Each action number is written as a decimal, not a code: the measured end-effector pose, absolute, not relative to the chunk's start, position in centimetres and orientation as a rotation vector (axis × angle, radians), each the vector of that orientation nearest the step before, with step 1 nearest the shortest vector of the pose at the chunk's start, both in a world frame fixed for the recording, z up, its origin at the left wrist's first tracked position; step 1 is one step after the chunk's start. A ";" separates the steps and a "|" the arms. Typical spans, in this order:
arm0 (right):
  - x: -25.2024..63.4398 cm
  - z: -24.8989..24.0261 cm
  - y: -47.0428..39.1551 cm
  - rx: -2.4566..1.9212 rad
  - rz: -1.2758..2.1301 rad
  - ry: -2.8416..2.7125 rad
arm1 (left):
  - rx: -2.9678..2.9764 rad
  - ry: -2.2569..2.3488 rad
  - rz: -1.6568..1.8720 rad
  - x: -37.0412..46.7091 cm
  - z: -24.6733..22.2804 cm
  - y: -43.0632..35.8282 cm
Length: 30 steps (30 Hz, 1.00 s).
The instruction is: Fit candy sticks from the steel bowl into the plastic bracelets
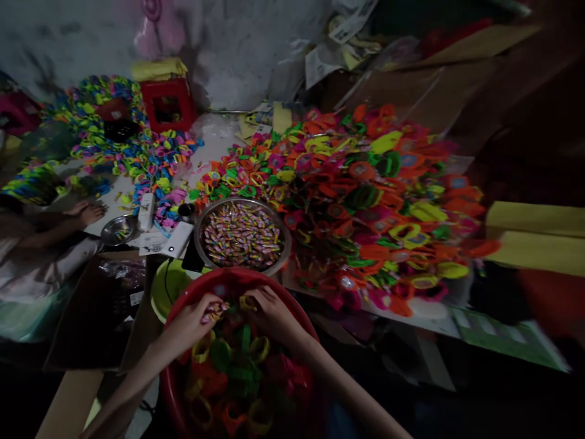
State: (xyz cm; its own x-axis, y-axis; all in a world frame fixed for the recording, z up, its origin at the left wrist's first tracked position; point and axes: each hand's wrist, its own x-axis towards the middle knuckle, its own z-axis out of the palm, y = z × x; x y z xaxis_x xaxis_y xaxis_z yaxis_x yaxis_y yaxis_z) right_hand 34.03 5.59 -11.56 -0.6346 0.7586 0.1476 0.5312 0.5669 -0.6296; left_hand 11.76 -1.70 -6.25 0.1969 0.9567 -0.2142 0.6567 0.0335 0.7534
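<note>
A red basin [170, 378] holds colorful band-like plastic pieces [247, 372] in green, yellow, orange and pink. Over its left far part, my left hand [204, 314] is closed on several small wrapped candies. My right hand [267, 308], to the right of it, has its fingers pinched on a yellow plastic piece [248, 302]. The two hands are a short gap apart. Just beyond the basin stands a round metal bowl [287, 244] full of small pink and yellow wrapped candies [242, 236].
A large heap of bright plastic pieces [365, 195] covers the table's right side. Another pile [155, 158] lies left, near a red stool [168, 103]. At far left are a person's hands [91, 212] and a small metal bowl [117, 230]. A cardboard box [91, 317] stands left of the basin.
</note>
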 end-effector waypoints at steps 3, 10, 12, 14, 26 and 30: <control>34.3 -10.0 5.3 -0.903 1.167 -2.156 | 1.668 1.514 0.545 12.3 -5.8 -1.6; 34.3 -5.8 4.8 -0.824 1.464 -2.060 | 1.658 1.401 0.665 13.3 -5.2 -1.0; 34.5 -5.0 4.6 -0.819 1.255 -2.164 | 1.631 1.415 0.717 13.4 -5.2 -0.9; 34.7 -4.5 4.5 -0.823 1.057 -2.246 | 1.614 1.424 0.752 13.6 -5.1 -0.8; 35.1 -3.9 4.4 -0.768 1.082 -2.299 | 1.629 1.398 0.713 14.2 -4.5 -0.7; 35.3 -3.8 4.6 -0.753 1.134 -2.289 | 1.666 1.377 0.670 14.3 -4.1 -0.7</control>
State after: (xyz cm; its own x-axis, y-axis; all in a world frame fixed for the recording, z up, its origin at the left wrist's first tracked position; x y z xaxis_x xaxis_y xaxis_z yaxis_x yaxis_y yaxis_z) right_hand 35.29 4.61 -3.84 -0.7369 0.6549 0.1679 0.2631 0.5065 -0.8211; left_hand 14.32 -0.71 -4.06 0.2493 0.9620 -0.1113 0.5059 -0.0314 0.8620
